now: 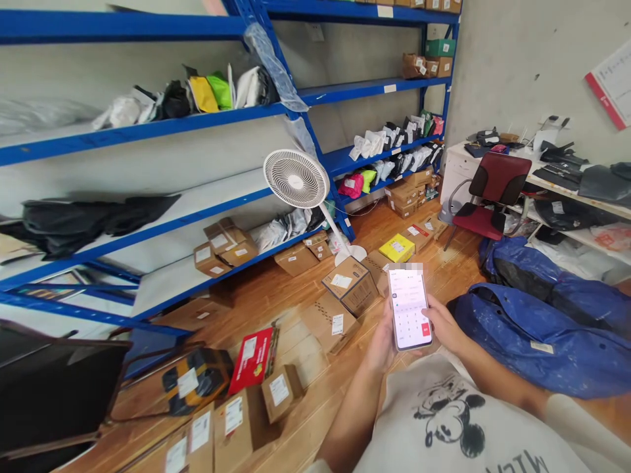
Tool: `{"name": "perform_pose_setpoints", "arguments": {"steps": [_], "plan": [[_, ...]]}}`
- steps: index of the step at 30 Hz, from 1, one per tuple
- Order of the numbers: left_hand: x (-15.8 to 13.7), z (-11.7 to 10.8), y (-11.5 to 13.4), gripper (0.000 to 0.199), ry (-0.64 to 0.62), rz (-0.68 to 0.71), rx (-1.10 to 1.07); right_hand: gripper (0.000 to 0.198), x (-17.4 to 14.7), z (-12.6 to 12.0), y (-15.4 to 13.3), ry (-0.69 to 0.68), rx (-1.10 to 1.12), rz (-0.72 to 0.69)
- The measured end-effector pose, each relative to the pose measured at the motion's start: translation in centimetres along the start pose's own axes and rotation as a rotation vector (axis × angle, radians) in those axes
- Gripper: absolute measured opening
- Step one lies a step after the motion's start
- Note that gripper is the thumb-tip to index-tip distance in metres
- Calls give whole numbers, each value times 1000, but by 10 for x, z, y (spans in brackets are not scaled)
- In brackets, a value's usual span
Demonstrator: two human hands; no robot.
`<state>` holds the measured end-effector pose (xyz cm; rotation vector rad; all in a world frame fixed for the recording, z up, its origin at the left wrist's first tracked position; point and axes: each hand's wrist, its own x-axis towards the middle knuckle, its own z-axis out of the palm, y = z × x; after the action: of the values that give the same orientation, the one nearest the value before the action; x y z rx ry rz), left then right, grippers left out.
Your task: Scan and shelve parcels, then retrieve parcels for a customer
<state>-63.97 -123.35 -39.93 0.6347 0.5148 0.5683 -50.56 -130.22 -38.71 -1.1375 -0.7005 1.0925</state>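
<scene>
A smartphone (409, 312) with a lit screen is held upright in front of my body. On the screen a number keypad with a red key shows in the lower half, and the top strip is blurred out. My left hand (382, 338) wraps the phone's left edge from below. At the right edge, my right hand (444, 322) is closed on the phone with its thumb over the keypad. The fingers behind the phone are hidden. Just beyond the phone, a cardboard box (351, 287) with a label stands on the floor.
Blue metal shelves (217, 253) with parcels line the left and back. A white fan (296, 179) stands by them. Labelled boxes (234, 420) and a red box (252, 358) lie on the wooden floor. To my right are blue sacks (532, 335) and a red chair (493, 197).
</scene>
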Motion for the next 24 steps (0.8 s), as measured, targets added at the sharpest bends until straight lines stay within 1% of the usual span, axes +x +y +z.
{"name": "perform_pose_setpoints", "arguments": {"steps": [2,4,7,10,13,15,20,24], "plan": [[3,-2,-3,78,-4,35,29,29,2,-3,-1,-12,4,0],[7,-3,-5,81,-2,45,57,32,2,-5,-3,-35,11,-3],[9,-2,-4,88,8,35,88,37,2,-9,-8,-85,18,6],[5,3,4,91,-38,-20,58,36,1,-13,-10,-110,14,18],[-3,9,15,92,-131,-99,32,33,3,-17,-9,-102,12,31],[-6,10,20,96,-167,-113,36,31,5,-20,-8,-90,17,43],[-3,7,21,108,-221,-143,106,27,8,-23,-6,-49,30,91],[0,9,22,114,-222,-151,126,22,11,-22,-8,-30,29,110]]}}
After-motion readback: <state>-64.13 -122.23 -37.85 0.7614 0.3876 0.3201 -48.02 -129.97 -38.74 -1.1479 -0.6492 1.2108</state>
